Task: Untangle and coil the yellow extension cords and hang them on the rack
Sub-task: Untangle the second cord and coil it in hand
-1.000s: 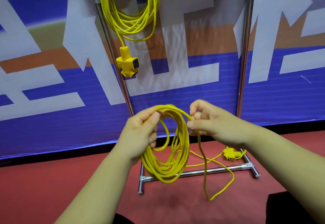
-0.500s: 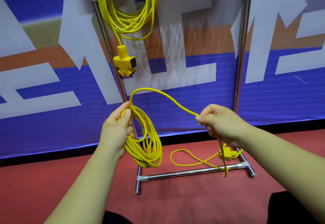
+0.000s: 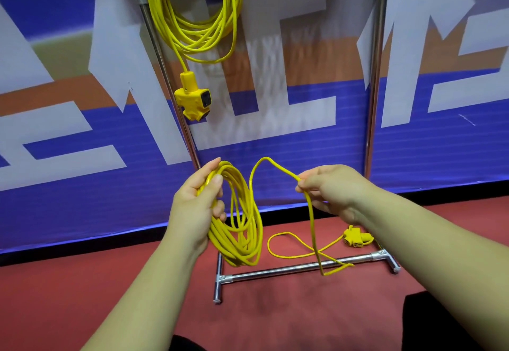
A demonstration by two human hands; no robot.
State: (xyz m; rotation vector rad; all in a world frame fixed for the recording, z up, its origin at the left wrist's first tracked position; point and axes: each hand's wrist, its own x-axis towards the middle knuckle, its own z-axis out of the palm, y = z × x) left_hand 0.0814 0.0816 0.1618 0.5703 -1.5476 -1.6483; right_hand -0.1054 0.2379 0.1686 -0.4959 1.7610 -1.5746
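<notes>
**A:** How does the left grip [image 3: 197, 204] stand?

**B:** It is curled round the top of the gathered coil [image 3: 239, 235], thumb over the strands. The loops hang below it, in front of the left post [image 3: 168, 75] of the rack.

**A:** And to the right of that?

**B:** One strand arches up from the coil to the right grip [image 3: 330, 188], which pinches it between thumb and fingertips. From there the loose tail [image 3: 312, 226] drops to the floor [image 3: 82, 295] and lies across the base bar [image 3: 275, 271]. It makes one loop behind the bar and ends at a socket block [image 3: 356, 237] by the bar's right end, near the floor's far edge under the banner [image 3: 275, 136].

**A:** How far along is the job?

**B:** Well on, by the look of it. One hung cord [image 3: 198, 20] is already coiled at the top of the rack, its own block dangling beside the left post. The second cord is mostly gathered. What seems left is the last few turns, freeing the tail at the bar, and the hanging.

**A:** Is there room to work?

**B:** There is open floor toward the near edge, on either side of the arms. The tight spots are the base bar, where the tail could snag as it is drawn in, and the right post [image 3: 374, 75] just behind the right grip.
</notes>
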